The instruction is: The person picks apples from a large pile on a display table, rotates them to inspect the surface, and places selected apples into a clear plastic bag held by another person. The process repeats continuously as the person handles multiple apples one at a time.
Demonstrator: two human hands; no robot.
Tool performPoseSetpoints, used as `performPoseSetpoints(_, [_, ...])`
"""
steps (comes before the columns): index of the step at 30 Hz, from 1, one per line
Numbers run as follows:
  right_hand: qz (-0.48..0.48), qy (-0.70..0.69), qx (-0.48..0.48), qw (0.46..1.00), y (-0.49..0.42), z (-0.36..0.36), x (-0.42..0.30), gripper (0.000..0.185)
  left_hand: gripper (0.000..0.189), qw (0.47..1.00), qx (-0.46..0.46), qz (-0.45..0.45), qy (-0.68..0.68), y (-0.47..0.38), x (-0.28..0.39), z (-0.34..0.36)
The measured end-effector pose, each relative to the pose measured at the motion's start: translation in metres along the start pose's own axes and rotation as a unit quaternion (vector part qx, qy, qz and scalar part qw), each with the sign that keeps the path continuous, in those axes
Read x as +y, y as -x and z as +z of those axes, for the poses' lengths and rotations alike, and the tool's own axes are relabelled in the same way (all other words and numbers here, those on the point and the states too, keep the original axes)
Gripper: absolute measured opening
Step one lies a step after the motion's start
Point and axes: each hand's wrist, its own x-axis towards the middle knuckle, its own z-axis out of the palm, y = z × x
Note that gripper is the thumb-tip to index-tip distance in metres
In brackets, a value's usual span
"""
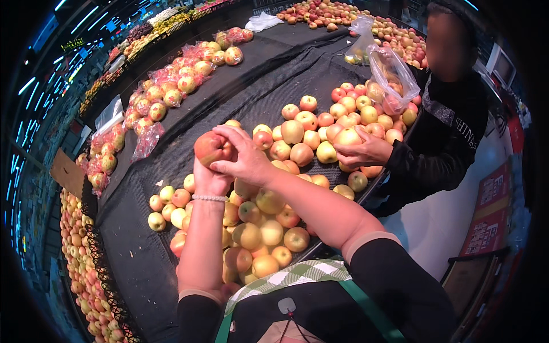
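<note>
Both my hands are raised over the apple display, meeting around one reddish apple. My left hand, with a beaded bracelet on its wrist, supports it from beneath; most of its fingers are hidden behind the fruit. From the right side, my right hand grips it with thumb and fingers. Below and between my forearms lies a heap of yellow-red apples. More loose apples spread over the black mesh cloth to the right and beyond.
A person at the right holds an apple and a clear plastic bag with fruit inside. Film-wrapped apples line the far left. A black lattice edging separates another apple pile. A cardboard piece stands there.
</note>
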Motion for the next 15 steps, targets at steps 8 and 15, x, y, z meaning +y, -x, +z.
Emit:
performPoseSetpoints(8, [0.014, 0.055, 0.154, 0.986, -0.010, -0.016, 0.021, 0.060, 0.081, 0.992, 0.104, 0.063, -0.038, -0.056, -0.032, 0.006])
performPoseSetpoints(15, [-0.005, 0.113, 0.130, 0.985, -0.003, -0.012, 0.023, 0.065, 0.075, 0.992, 0.089, 0.051, -0.072, -0.056, -0.023, -0.011])
